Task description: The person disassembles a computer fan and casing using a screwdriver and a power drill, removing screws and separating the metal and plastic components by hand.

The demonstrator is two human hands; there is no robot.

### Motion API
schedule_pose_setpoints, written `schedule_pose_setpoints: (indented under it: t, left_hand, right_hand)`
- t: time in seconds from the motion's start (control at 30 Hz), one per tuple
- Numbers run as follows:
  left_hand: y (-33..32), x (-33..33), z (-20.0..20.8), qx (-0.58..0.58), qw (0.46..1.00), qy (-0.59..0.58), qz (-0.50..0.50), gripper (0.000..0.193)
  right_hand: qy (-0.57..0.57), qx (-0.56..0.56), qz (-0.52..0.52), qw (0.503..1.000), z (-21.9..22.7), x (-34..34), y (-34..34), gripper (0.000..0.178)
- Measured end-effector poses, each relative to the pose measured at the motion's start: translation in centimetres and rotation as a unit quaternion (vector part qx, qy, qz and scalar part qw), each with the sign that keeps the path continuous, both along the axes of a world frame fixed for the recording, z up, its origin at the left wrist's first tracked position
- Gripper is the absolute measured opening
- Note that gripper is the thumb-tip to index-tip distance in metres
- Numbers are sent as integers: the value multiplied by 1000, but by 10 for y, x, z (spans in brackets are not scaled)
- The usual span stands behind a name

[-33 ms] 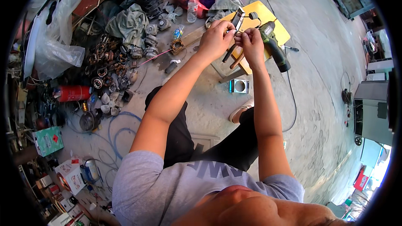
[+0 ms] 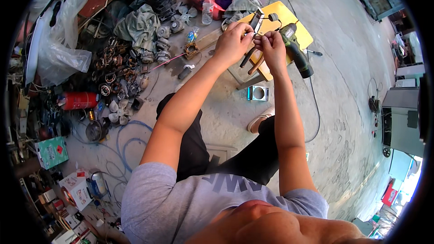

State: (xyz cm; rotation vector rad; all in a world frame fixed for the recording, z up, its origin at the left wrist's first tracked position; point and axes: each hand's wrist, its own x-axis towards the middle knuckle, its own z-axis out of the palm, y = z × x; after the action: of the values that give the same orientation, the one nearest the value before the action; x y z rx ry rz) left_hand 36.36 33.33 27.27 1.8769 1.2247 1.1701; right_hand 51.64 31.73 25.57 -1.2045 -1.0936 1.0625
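My left hand (image 2: 233, 43) and my right hand (image 2: 272, 50) meet above the near part of a yellow-topped stool (image 2: 304, 30). Fingers of both are pinched together, close to each other; whatever small thing lies between them is too small to make out. A green and black cordless drill (image 2: 294, 49) rests on the stool just right of my right hand. Under the hands, a black handle (image 2: 247, 58) and a brown handle (image 2: 256, 66) poke out over the near edge. A metal-sided block (image 2: 257, 18) stands just beyond my fingertips.
A square copper-wound motor part (image 2: 191, 50) lies on wood left of my hands. Heaped motor parts (image 2: 118, 58) and a red cylinder (image 2: 80, 100) fill the left. Below the stool sits a small box (image 2: 258, 93). A screwdriver (image 2: 315, 53) lies right, near a dark cable (image 2: 319, 116).
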Motion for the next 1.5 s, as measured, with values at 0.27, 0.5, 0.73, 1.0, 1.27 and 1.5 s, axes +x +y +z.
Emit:
schedule_pose_setpoints:
  t: [0.27, 0.5, 0.73, 1.0, 1.27, 1.5]
  left_hand:
    - [-3, 0, 2, -18, 1000, 6, -1, 17]
    - [-1, -1, 1, -7, 1000, 5, -1, 17]
    - [-5, 3, 12, 188, 975, 120, 14, 14]
    - [-7, 8, 15, 223, 969, 108, 1, 20]
    - [-4, -1, 12, 98, 991, 87, 22, 36]
    - [-4, 2, 8, 19, 997, 67, 19, 43]
  right_hand:
    - [-76, -10, -25, 997, 3, 9, -4, 15]
    - [92, -102, -34, 990, 19, 26, -9, 15]
    - [288, -269, 109, 913, 23, 14, -14, 23]
    - [17, -199, 79, 977, 20, 34, -7, 22]
    - [-461, -89, -105, 877, 8, 68, -11, 14]
    - [-495, -67, -107, 860, 0, 54, -5, 20]
